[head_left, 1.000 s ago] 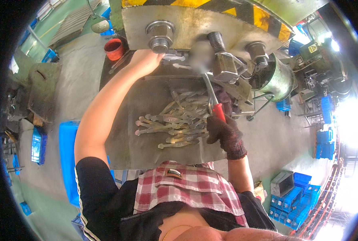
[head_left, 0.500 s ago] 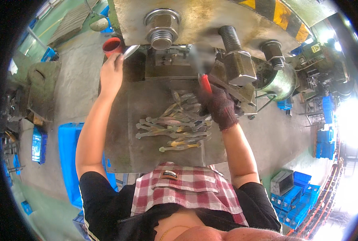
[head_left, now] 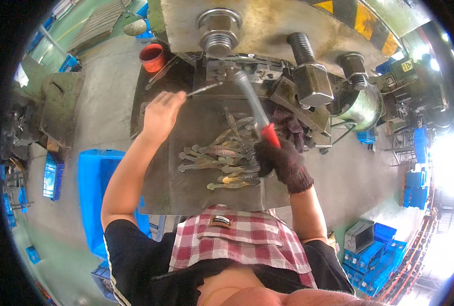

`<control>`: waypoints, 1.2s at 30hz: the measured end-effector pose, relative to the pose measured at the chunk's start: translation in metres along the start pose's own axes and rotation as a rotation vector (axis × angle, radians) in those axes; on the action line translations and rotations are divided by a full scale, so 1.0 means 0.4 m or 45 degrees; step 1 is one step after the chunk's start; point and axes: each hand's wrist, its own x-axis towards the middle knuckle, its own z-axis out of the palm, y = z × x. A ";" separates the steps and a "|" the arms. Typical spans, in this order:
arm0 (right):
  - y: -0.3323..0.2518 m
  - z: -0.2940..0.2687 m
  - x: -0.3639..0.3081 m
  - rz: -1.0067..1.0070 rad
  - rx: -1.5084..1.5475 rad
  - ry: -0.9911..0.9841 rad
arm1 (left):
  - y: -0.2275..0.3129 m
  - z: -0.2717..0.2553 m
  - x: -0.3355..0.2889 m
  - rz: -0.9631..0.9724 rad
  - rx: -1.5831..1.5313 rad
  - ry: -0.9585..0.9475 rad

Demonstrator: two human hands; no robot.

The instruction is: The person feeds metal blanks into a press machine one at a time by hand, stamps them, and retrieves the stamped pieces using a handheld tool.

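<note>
Left grip, bare: I am seeing it pinching one end of a slim metal piece, whose free end is pointing toward the machine. Right grip, in a dark knitted glove: it is wrapping the red handle of a red-handled tool. The shaft is blurring, its far end overlapping the metal fixture; I cannot tell whether it is touching. The held piece is hanging just in front of that fixture, contact also unclear to me.

Nearer the body, a heap of loose pieces is lying on the bench, a few sitting slightly apart at its near edge. Above, the machine's heavy upper block is carrying large bolts.

Progress, as I am judging it: partway through a batch. One piece is in hand, clear of the heap; many are lying loose. Nothing is showing me whether the heaped ones are finished or waiting, so I am leaving the count of done and left undecided.

Further out: a red cup is standing beyond the left grip, a large blue bin is sitting left of the bench, and blue crates are stacking up at lower right.
</note>
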 end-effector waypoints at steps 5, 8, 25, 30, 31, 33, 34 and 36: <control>0.029 0.022 -0.026 0.200 0.217 -0.301 | 0.014 0.005 0.053 0.578 0.129 -0.041; 0.014 -0.002 -0.052 0.311 0.049 -0.119 | 0.023 0.028 0.079 0.639 0.072 -0.039; 0.043 -0.054 -0.066 0.056 0.006 0.234 | 0.000 0.001 0.015 -0.207 -0.016 -1.024; 0.043 -0.052 -0.052 0.011 0.018 0.239 | -0.021 -0.040 0.121 -0.402 -0.205 -0.530; 0.039 -0.048 -0.051 0.002 0.024 0.247 | -0.020 -0.028 0.170 -0.390 -0.132 -0.713; 0.026 -0.031 -0.053 -0.016 0.016 0.242 | -0.041 0.026 0.221 -0.365 -0.099 -0.852; 0.023 -0.029 -0.055 -0.028 0.037 0.249 | -0.027 0.050 0.270 -0.463 -0.282 -0.952; 0.018 -0.020 -0.052 -0.037 0.049 0.243 | -0.012 0.074 0.311 -0.574 -0.464 -1.048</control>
